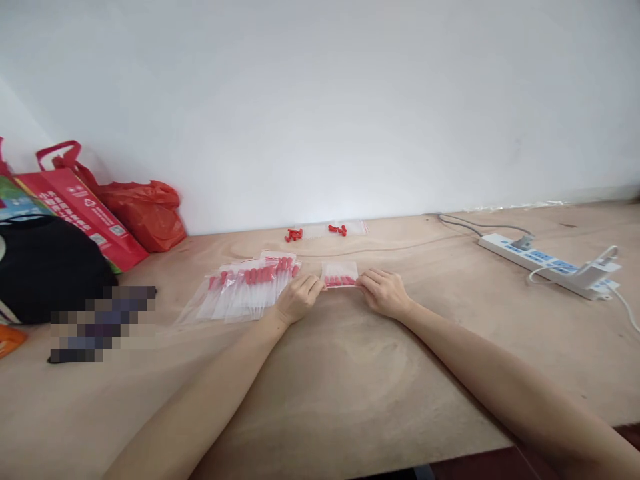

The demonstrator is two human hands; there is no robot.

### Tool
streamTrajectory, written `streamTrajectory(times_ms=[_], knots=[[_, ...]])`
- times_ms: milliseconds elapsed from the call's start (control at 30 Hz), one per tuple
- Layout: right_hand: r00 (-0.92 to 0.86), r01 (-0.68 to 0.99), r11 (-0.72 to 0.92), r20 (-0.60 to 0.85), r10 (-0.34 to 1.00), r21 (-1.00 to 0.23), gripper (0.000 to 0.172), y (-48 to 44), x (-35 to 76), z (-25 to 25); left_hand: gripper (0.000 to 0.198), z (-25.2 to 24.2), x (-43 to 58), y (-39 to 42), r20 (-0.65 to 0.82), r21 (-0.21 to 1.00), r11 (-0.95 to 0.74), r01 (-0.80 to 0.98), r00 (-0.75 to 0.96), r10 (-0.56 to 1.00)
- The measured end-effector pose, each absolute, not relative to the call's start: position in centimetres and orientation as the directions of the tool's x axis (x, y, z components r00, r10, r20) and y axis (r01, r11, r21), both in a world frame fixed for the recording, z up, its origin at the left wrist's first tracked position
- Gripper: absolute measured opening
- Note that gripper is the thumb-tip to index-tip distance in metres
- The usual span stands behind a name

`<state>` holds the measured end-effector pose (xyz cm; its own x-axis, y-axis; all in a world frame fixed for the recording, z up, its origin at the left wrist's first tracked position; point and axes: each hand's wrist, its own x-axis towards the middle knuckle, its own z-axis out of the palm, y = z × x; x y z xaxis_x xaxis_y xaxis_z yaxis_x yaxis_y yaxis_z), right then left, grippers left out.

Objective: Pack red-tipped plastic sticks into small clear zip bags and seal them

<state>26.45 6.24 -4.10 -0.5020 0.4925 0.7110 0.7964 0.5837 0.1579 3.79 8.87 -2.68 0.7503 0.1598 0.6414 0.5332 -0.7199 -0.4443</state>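
A small clear zip bag [340, 270] with several red-ended pieces inside is held between my two hands, low over the wooden table. My left hand [301, 297] is closed, pinching the bag's near left corner. On the other side, my right hand [384, 291] pinches the near right corner, fingers bent together. Just left of my left hand lies an overlapping pile of filled zip bags [250, 287], showing red round tops and pale, clear lower parts. What exactly the red-ended pieces are is too small to tell.
Loose red pieces [294, 235] and a clear bag [355, 228] lie near the wall. A white power strip [540, 263] with cables is at right. Red shopping bags [145, 210], a black bag [50, 267] and a blurred-out dark object [107, 323] occupy the left side.
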Motion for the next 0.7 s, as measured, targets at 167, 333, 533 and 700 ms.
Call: streamTrajectory(times_ms=[167,333,533,700], knots=[[-0.565,0.759,0.614,0.686,0.459,0.215,0.016,5.9,26.6,-3.5,0.018,-2.5,3.7,8.5,0.623,-0.422,-0.765,0.487,0.769,0.145],[-0.635,0.713,0.636,0.657,0.406,0.296,0.016,5.6,25.0,-3.8,0.017,-2.6,4.2,8.0,0.587,-0.42,-0.811,0.408,0.803,0.101],[-0.538,0.81,0.516,0.703,0.465,0.278,0.018,6.9,27.7,-4.1,0.025,-1.5,2.4,9.4,0.729,-0.113,-0.644,0.757,0.503,0.464],[-0.342,0.913,0.388,0.759,0.555,0.127,0.022,8.3,34.0,-4.2,0.034,0.9,-2.9,12.3,0.596,0.263,-0.016,0.965,-0.149,0.789]])
